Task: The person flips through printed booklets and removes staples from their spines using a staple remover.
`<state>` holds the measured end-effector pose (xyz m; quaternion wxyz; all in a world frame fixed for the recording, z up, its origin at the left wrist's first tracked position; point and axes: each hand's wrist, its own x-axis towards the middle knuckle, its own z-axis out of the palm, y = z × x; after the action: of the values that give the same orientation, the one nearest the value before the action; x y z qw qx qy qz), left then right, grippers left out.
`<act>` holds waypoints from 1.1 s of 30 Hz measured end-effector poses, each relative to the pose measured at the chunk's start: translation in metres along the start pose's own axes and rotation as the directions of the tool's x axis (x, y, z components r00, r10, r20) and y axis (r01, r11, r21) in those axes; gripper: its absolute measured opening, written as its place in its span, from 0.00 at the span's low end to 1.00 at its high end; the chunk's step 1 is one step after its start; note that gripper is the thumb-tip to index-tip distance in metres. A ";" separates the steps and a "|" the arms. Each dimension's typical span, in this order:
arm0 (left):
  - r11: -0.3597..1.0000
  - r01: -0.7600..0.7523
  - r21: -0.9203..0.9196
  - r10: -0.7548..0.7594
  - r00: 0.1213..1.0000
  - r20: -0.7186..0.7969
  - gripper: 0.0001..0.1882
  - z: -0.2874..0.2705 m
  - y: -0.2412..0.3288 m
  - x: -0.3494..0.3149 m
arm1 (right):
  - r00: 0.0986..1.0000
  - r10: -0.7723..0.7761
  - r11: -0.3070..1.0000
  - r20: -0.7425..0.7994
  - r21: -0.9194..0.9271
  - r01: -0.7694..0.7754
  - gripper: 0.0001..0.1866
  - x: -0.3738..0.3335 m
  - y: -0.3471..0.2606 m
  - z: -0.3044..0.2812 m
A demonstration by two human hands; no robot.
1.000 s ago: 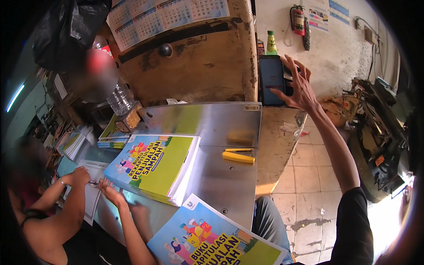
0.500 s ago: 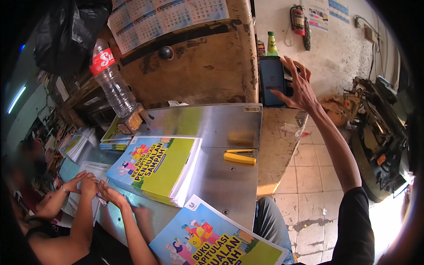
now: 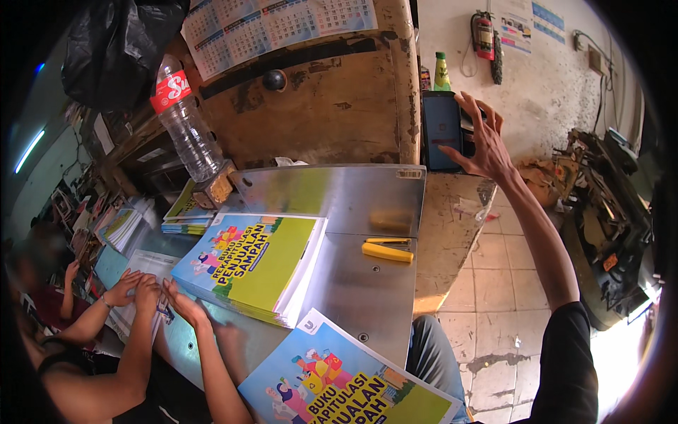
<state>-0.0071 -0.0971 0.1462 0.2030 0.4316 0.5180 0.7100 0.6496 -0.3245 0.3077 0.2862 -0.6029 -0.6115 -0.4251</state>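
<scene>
1. The smartphone (image 3: 439,131) is sitting at the far right, showing its dark screen, beyond the bare wooden surface (image 3: 452,205) and just nearer than the green bottle (image 3: 441,74).
2. The right hand (image 3: 487,145) is curving around the phone's right side with fingers spread wide, the thumb lying over the lower right of the screen; whether it is truly gripping, I cannot tell.
3. The left hand (image 3: 185,304) is lying open at the near left, seemingly holding nothing, just beside the stack of booklets (image 3: 247,261) and a co-worker's hands (image 3: 135,291).
4. By judgement, the phone is offering a light, stiff body, its smooth glass probably being slippery and the likeliest part to crack.
5. The long left and right edges are giving the safest hold, thumb on one and fingers on the other; pressing on the screen is risking a stray touch.
6. The yellow stapler (image 3: 387,251) is lying well apart, nearer and to the left.
</scene>
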 end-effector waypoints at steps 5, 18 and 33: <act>0.998 0.013 -0.054 -0.011 0.999 0.040 0.31 -0.002 -0.011 0.003 | 1.000 0.000 1.000 -0.003 0.009 0.000 0.56 0.002 -0.001 0.001; 0.994 0.039 -0.101 -0.030 0.995 0.091 0.30 0.005 -0.021 0.005 | 1.000 -0.007 1.000 0.015 0.008 0.007 0.56 0.001 0.001 0.002; 0.998 0.039 -0.045 -0.036 0.996 0.077 0.31 0.003 0.003 -0.007 | 1.000 -0.015 1.000 0.018 -0.008 0.015 0.56 0.002 -0.001 0.001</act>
<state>-0.0003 -0.1020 0.1466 0.2458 0.4436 0.5011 0.7012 0.6482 -0.3220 0.3087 0.2751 -0.6033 -0.6168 -0.4240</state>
